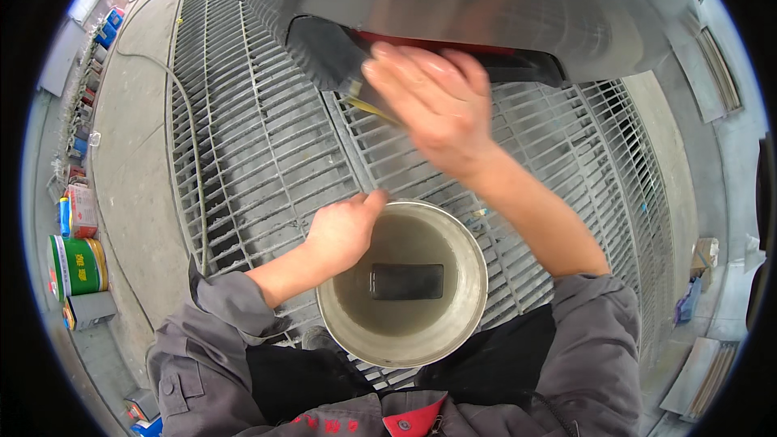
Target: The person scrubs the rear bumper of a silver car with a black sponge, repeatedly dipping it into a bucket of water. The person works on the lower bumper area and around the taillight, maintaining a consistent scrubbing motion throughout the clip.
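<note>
A metal basin (479, 291) of murky water is between my knees, with a dark rectangular block (408, 281) lying in it. My left hand (346, 227) grips the basin's upper left rim. Above and to the right, my right hand (437, 97) is raised, blurred, with fingers stretched at the lower edge of a grey curved vehicle body panel (485, 6). Under its fingers is a thin dark sheet with a yellowish edge (371, 109), partly hidden; whether the hand grips it cannot be told. A black trim part (325, 48) and a red strip (437, 42) run along the panel's lower edge.
Metal floor grating (267, 133) spans the ground under the basin. A hose (193, 127) runs along its left side. Green and white paint cans (79, 267), boxes (82, 209) and other containers line the left wall. Flat boards (698, 376) and a small carton (703, 255) stand at the right.
</note>
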`<action>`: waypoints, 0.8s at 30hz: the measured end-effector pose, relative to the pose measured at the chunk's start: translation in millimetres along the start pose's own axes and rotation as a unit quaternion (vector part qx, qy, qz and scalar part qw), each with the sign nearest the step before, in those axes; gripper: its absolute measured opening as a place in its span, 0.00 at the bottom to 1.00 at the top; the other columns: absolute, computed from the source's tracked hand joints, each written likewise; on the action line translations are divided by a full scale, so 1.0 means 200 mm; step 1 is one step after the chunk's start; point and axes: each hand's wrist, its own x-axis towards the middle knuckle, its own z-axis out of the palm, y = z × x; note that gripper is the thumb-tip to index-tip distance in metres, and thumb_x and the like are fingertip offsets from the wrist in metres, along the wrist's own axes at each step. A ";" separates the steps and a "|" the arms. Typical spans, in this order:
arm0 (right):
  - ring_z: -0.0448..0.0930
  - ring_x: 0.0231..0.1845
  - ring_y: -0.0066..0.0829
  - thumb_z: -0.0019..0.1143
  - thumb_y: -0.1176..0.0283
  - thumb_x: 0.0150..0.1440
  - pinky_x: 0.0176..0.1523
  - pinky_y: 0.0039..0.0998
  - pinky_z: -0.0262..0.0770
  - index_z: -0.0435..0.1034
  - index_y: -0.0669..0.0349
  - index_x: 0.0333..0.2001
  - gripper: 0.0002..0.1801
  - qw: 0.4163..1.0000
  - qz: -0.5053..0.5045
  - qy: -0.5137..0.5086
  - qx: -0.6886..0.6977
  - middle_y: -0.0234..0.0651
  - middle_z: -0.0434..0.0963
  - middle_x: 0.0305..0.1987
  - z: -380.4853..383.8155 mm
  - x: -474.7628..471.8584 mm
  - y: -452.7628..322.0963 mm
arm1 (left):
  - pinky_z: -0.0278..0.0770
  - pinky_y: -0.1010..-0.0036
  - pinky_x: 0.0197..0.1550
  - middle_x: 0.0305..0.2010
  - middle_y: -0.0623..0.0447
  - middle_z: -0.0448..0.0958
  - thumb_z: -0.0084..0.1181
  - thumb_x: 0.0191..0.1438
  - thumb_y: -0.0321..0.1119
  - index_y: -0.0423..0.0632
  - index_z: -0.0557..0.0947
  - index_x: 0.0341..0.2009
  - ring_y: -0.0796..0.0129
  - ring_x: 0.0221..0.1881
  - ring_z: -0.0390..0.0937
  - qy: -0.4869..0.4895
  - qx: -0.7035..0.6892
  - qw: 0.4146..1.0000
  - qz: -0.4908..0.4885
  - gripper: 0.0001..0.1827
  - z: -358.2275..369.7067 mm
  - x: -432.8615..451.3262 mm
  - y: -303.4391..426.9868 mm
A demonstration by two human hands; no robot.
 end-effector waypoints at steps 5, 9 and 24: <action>0.80 0.55 0.29 0.62 0.75 0.54 0.60 0.34 0.67 0.85 0.57 0.50 0.19 0.998 0.055 0.001 -0.007 0.30 0.86 0.60 -0.03 -0.01 -0.04 | 0.84 0.48 0.38 0.42 0.42 0.83 0.51 0.62 0.26 0.49 0.76 0.58 0.39 0.38 0.84 0.011 0.029 1.000 0.003 0.19 0.02 0.02 0.00; 0.81 0.53 0.28 0.65 0.71 0.53 0.60 0.32 0.68 0.85 0.55 0.50 0.19 0.999 0.001 0.025 0.026 0.29 0.86 0.60 0.06 0.05 -0.03 | 0.84 0.49 0.44 0.43 0.40 0.83 0.57 0.56 0.24 0.46 0.74 0.55 0.41 0.44 0.85 -0.031 -0.009 0.999 -0.023 0.21 -0.02 0.01 0.00; 0.80 0.52 0.28 0.64 0.68 0.57 0.57 0.39 0.68 0.85 0.55 0.49 0.16 0.998 0.043 0.031 -0.021 0.28 0.86 0.57 0.01 -0.04 -0.01 | 0.83 0.47 0.40 0.41 0.41 0.83 0.53 0.59 0.26 0.49 0.75 0.57 0.39 0.39 0.84 -0.007 0.021 1.000 0.000 0.20 -0.01 0.03 0.01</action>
